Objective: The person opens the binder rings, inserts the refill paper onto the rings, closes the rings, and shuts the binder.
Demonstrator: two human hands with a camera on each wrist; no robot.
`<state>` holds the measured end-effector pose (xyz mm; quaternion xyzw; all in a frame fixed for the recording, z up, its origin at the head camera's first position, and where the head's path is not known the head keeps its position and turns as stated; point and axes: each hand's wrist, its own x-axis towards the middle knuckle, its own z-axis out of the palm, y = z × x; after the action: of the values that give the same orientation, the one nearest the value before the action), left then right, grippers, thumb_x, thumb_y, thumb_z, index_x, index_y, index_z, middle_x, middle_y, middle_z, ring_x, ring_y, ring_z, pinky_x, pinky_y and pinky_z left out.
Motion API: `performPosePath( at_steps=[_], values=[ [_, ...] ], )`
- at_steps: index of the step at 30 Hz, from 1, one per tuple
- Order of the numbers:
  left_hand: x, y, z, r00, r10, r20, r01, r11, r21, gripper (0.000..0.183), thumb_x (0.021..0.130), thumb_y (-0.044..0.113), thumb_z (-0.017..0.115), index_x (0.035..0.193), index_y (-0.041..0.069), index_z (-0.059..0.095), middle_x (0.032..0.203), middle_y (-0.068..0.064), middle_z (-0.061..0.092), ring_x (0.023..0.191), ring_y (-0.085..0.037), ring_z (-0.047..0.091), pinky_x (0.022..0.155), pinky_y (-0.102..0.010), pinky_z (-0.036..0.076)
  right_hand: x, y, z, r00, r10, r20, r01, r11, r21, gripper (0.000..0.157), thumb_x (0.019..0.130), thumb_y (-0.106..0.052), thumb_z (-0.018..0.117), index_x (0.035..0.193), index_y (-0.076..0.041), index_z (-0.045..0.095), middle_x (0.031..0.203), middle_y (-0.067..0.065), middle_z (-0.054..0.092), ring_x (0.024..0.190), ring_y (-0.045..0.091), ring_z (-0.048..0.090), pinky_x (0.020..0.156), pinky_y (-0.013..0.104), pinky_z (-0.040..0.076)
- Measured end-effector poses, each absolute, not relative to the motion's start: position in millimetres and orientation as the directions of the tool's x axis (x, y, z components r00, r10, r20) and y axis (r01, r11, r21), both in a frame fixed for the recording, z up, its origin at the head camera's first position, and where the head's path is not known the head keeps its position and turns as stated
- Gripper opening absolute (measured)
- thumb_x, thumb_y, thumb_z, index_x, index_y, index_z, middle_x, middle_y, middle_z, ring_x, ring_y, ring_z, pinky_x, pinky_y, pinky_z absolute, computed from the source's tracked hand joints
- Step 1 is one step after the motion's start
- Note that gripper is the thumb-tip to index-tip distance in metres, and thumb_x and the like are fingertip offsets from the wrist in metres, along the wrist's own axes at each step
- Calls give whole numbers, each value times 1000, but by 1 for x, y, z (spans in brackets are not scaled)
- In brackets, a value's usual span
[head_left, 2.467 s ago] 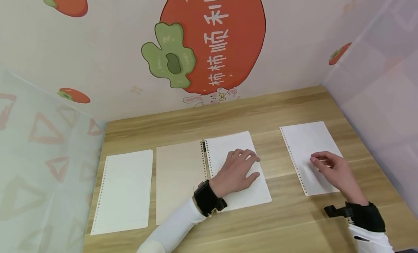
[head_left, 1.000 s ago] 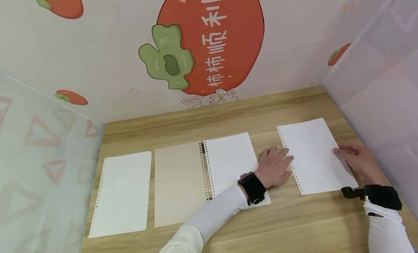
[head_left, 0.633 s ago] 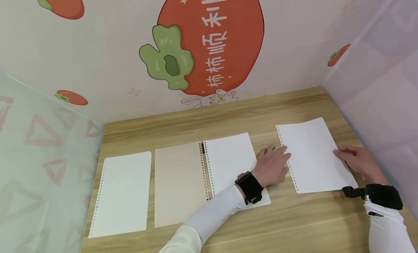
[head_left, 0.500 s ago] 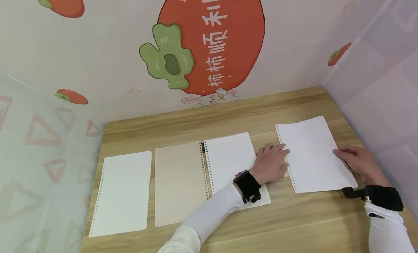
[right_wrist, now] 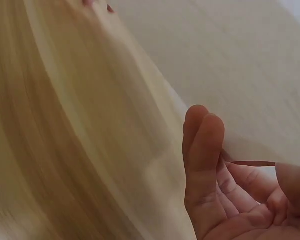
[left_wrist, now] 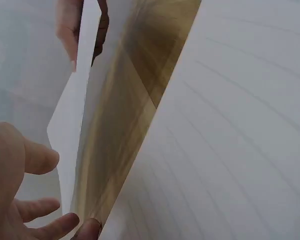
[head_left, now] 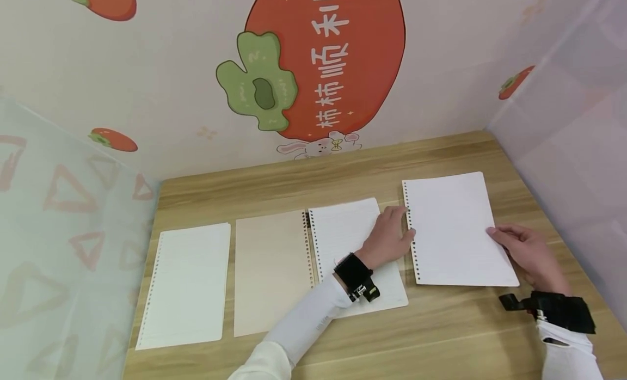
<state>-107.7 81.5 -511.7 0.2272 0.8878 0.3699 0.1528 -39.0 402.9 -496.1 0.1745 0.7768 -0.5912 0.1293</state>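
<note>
White, hole-punched loose-leaf paper [head_left: 453, 233] is raised off the table at the right. My right hand [head_left: 531, 255] pinches its right edge, thumb on top and fingers underneath; the right wrist view shows its fingertips [right_wrist: 205, 135] at the edge. At the punched left edge is my left hand [head_left: 387, 236], with thumb and fingers spread apart in the left wrist view and its thumb [left_wrist: 40, 157] overlapping the paper. Below the left hand lies an open ring binder notebook, its tan cover [head_left: 271, 271] on the left and lined pages [head_left: 343, 227] on the right, partly hidden by the left arm.
Another pile of punched lined paper [head_left: 186, 287] lies left of the tan cover. The wooden table [head_left: 441, 336] meets a printed wall [head_left: 176, 97] at the back and pale side walls. Both wrists wear black straps with small cameras.
The right hand moved to the loose paper's right edge and took hold of it. The left hand went from the notebook to the punched edge. Paper and hands have since shifted left, the paper rising.
</note>
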Motion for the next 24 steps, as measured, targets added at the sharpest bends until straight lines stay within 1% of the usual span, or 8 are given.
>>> performPosePath(
  at_steps=[3, 5, 6, 9, 12, 14, 18, 24],
  values=[
    [-111, 75, -511, -878, 456, -144, 107, 480, 871, 58, 111, 28, 56, 161, 8, 36, 155, -12, 49, 126, -18, 61, 101, -26, 52, -37, 392, -495, -906, 91, -413, 422, 152, -893, 10, 107, -29, 67, 105, -35, 75, 93, -16, 74, 77, 8, 72, 63, 30, 60],
    [-112, 71, -511, -892, 416, -176, -8, 375, 927, 56, 110, 25, 59, 159, 8, 36, 149, -13, 53, 110, -18, 67, 87, -25, 55, -36, 386, -495, -909, 72, -410, 416, 116, -902, 10, 108, -27, 67, 107, -32, 75, 95, -15, 75, 79, 8, 71, 64, 29, 60],
    [-113, 69, -511, -898, 397, -192, -56, 328, 943, 55, 110, 23, 60, 158, 9, 37, 145, -13, 55, 106, -18, 69, 82, -25, 55, -35, 383, -496, -911, 61, -408, 412, 92, -906, 10, 108, -26, 67, 108, -31, 75, 96, -14, 75, 80, 8, 71, 65, 28, 60],
    [-113, 61, -509, -910, 347, -226, -136, 264, 955, 51, 109, 20, 61, 154, 10, 39, 136, -12, 60, 105, -22, 71, 79, -26, 54, -33, 373, -495, -922, 31, -386, 387, 29, -922, 11, 108, -21, 66, 110, -26, 76, 98, -12, 75, 82, 8, 71, 67, 26, 60],
    [-113, 52, -505, -919, 308, -246, -171, 252, 953, 49, 108, 17, 61, 152, 9, 40, 130, -12, 63, 110, -25, 71, 82, -28, 56, -33, 362, -495, -924, 2, -383, 383, -39, -923, 12, 108, -18, 66, 110, -24, 76, 98, -9, 76, 81, 9, 72, 66, 27, 60],
    [-112, 46, -503, -923, 285, -256, -184, 258, 949, 48, 108, 16, 62, 151, 10, 42, 129, -12, 64, 107, -25, 72, 80, -29, 56, -34, 355, -495, -923, -4, -385, 385, -41, -922, 11, 107, -18, 67, 110, -24, 76, 96, -8, 77, 79, 10, 72, 65, 28, 60],
    [-109, 31, -502, -929, 260, -264, -201, 246, 948, 45, 107, 14, 62, 149, 12, 44, 129, -11, 65, 103, -23, 72, 78, -29, 56, -35, 341, -496, -924, -21, -381, 381, 11, -925, 11, 107, -21, 68, 117, -21, 73, 97, -8, 78, 80, 11, 73, 66, 30, 61],
    [-105, 3, -502, -934, 236, -268, -207, 254, 945, 43, 108, 16, 61, 148, 13, 46, 132, -11, 65, 100, -21, 71, 75, -30, 55, -40, 315, -499, -930, -32, -365, 347, 241, -906, 34, 109, -32, 64, 129, -5, 67, 97, -12, 77, 82, 12, 73, 69, 31, 62]
  ],
)
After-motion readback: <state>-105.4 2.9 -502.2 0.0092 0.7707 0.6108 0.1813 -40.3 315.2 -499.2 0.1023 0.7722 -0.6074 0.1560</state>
